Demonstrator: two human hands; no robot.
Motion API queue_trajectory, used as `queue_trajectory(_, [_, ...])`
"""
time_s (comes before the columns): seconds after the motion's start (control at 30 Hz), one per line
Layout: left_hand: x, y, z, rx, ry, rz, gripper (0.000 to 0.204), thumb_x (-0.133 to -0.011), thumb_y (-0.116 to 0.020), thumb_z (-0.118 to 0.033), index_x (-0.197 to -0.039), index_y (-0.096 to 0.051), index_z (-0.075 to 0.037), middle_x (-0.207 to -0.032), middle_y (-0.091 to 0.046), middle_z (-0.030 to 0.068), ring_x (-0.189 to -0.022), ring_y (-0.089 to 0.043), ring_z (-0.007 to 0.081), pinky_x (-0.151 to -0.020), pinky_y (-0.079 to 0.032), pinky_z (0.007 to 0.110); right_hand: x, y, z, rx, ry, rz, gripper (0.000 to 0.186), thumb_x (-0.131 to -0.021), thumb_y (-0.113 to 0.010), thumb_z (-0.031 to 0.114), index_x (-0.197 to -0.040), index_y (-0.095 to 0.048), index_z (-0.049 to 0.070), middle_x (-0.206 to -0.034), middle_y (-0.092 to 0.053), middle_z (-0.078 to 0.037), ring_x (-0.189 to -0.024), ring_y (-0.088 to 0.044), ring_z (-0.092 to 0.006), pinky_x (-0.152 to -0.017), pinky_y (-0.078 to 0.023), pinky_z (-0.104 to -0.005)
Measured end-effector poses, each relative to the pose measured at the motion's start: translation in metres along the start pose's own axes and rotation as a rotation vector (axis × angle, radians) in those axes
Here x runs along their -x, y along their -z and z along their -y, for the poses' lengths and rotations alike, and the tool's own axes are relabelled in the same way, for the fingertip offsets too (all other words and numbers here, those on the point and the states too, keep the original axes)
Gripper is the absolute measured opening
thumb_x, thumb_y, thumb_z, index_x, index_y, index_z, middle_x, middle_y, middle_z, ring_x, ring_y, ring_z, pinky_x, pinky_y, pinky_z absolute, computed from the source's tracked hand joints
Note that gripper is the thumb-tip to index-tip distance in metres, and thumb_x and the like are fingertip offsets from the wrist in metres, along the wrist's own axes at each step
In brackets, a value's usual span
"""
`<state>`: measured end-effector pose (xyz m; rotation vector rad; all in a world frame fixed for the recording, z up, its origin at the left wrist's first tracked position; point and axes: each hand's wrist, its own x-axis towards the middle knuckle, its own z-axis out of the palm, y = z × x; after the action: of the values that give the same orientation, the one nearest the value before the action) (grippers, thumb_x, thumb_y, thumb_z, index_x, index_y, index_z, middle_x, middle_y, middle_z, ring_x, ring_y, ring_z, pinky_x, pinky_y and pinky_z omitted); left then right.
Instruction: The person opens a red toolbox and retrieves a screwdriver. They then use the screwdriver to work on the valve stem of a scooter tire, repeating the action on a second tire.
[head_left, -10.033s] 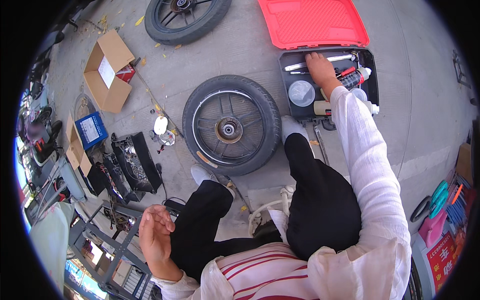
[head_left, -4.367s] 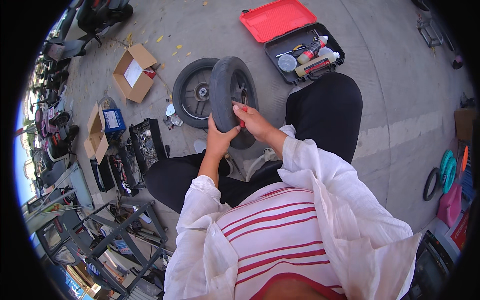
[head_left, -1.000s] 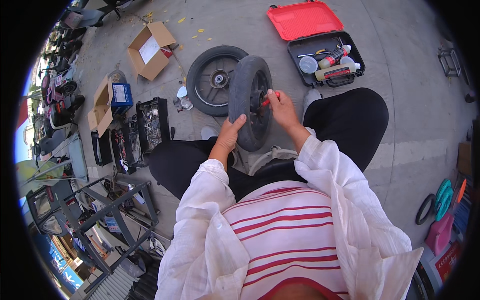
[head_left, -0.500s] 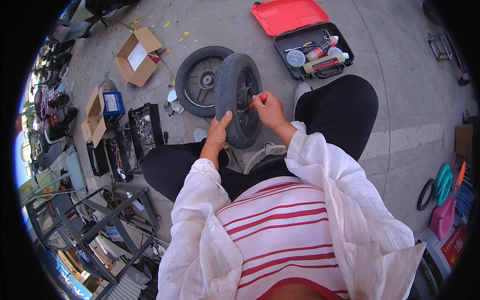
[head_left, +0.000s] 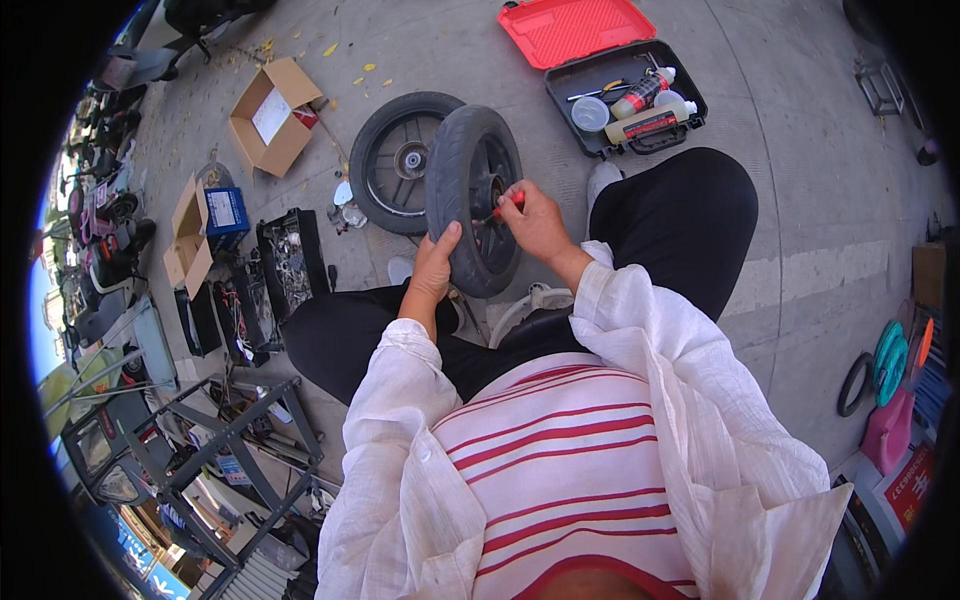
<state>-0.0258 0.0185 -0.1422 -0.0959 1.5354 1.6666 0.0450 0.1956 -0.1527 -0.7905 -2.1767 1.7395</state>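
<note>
A wheel with a black tyre (head_left: 452, 190) stands upright between my knees, its spoked hub side turned to the right. My left hand (head_left: 434, 265) grips the near edge of this tyre, thumb on the tread. In my right hand (head_left: 538, 222) is a red-handled screwdriver (head_left: 517, 200), its thin shaft pointing left at the wheel's hub area. Where exactly the tip touches cannot be made out. Behind the upright wheel, a second wheel (head_left: 372, 192) lies flat on the ground, partly covered by it.
An open black toolbox with a red lid (head_left: 580, 28) holds bottles and tubs at the upper right. Cardboard boxes (head_left: 272, 155), a blue box (head_left: 228, 215) and black trays of small parts (head_left: 290, 265) are on the left. A metal frame (head_left: 215, 465) stands at the lower left.
My right hand has shifted slightly left, and the screwdriver handle sits more within my fingers. My left hand still holds the tyre in about the same place.
</note>
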Motion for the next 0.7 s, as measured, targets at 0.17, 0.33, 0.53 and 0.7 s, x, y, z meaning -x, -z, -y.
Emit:
queue_trajectory(0.17, [0.003, -0.006, -0.006, 0.065, 0.000, -0.027, 0.051, -0.084, -0.068, -0.041, -0.112, -0.060, 0.001, -0.097, -0.065, 0.0084, -0.085, -0.061, 0.0177, -0.079, -0.049, 0.030, -0.001, 0.001, -0.005, -0.016, -0.028, 0.057, 0.018, -0.083, -0.064, 0.018, -0.086, -0.059, 0.002, -0.077, -0.065, -0.017, -0.072, -0.064, -0.0341, -0.066, -0.050, -0.0396])
queue_trajectory(0.33, [0.000, 0.002, -0.002, -0.038, -0.002, 0.020, 0.064, -0.085, -0.063, -0.049, -0.121, -0.054, 0.003, -0.110, -0.063, 0.0130, -0.092, -0.061, 0.0213, -0.081, -0.051, 0.035, -0.016, 0.015, -0.005, 0.165, -0.140, 0.315, 0.023, -0.078, -0.069, 0.025, -0.078, -0.068, 0.003, -0.077, -0.066, -0.017, -0.074, -0.065, -0.0329, -0.067, -0.050, -0.0403])
queue_trajectory(0.53, [-0.001, 0.003, 0.002, -0.014, -0.007, 0.045, 0.062, -0.087, -0.060, -0.048, -0.121, -0.053, 0.003, -0.110, -0.063, 0.0130, -0.092, -0.062, 0.0216, -0.082, -0.051, 0.035, -0.050, 0.024, 0.015, 0.639, 0.091, 0.743, 0.032, -0.081, -0.066, 0.036, -0.082, -0.072, 0.004, -0.081, -0.068, -0.016, -0.078, -0.065, -0.0329, -0.070, -0.049, -0.0406])
queue_trajectory(0.7, [0.003, -0.003, 0.003, 0.047, 0.004, 0.016, 0.049, -0.087, -0.064, -0.038, -0.116, -0.058, 0.002, -0.102, -0.064, 0.0101, -0.089, -0.061, 0.0203, -0.082, -0.049, 0.033, -0.047, 0.031, 0.027, 0.518, -0.154, 0.845, 0.037, -0.088, -0.059, 0.040, -0.083, -0.073, 0.006, -0.060, -0.056, -0.009, -0.050, -0.053, -0.0241, -0.049, -0.041, -0.0371])
